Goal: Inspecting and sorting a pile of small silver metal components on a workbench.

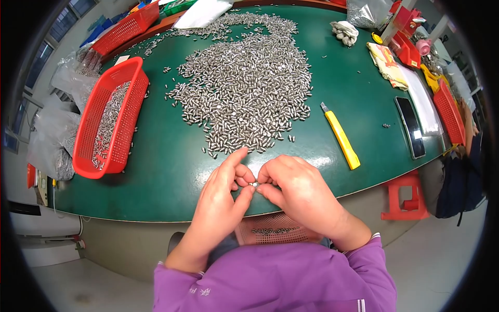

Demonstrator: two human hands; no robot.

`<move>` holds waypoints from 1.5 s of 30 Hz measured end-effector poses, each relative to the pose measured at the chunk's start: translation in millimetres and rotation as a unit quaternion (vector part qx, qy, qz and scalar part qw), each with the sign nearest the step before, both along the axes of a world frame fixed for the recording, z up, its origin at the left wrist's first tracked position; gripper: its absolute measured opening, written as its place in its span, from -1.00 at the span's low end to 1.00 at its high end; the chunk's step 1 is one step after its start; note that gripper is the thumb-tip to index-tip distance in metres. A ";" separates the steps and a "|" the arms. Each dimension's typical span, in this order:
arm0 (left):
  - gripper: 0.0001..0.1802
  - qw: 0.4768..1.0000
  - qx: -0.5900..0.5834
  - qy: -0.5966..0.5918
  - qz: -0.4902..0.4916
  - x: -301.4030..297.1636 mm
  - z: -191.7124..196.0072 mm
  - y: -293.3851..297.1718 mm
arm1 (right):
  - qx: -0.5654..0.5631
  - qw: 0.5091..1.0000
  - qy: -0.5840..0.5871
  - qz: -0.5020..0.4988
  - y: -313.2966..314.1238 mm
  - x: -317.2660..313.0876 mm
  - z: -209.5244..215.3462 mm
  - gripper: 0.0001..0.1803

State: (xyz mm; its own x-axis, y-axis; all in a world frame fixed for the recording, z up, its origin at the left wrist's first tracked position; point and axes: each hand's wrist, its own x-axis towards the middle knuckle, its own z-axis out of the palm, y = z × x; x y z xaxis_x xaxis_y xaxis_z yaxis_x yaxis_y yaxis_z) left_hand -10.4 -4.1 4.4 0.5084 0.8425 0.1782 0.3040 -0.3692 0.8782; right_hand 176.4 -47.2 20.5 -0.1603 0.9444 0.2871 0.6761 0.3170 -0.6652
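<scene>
Between my two hands, close to the table's near edge, is a small shiny metal part [254,184]. My left hand [224,188] pinches it from the left between thumb and fingers, its index finger stretched forward. From the right, my right hand [297,188] has thumb and fingertips closed on the same part. Just beyond my fingers spreads a large heap of small silvery metal parts [249,88], some lying loose at its near edge. Below the table edge, at my lap, a pink mesh basket [244,233] contains several more such parts.
On the green table [166,177], a red basket [136,99] partly filled with metal parts stands left. Right of the heap lie a yellow utility knife [341,138], a phone [410,127] and a white glove [344,33]. A red stool [405,200] stands beyond the right edge.
</scene>
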 end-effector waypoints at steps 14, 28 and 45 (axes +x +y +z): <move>-0.23 1.000 0.007 0.002 -0.006 -2.0 -1.5 0.1 | -0.027 0.999 0.006 0.038 0.9 3.3 2.4 -0.76; -0.13 0.986 -0.021 -0.161 0.050 -7.0 -20.7 4.5 | -0.018 0.998 -0.006 0.061 0.8 -4.2 5.5 -0.77; -0.26 0.975 0.199 0.087 0.056 26.3 -12.2 15.3 | 0.046 0.998 -0.014 -0.033 18.3 7.0 -7.5 -0.62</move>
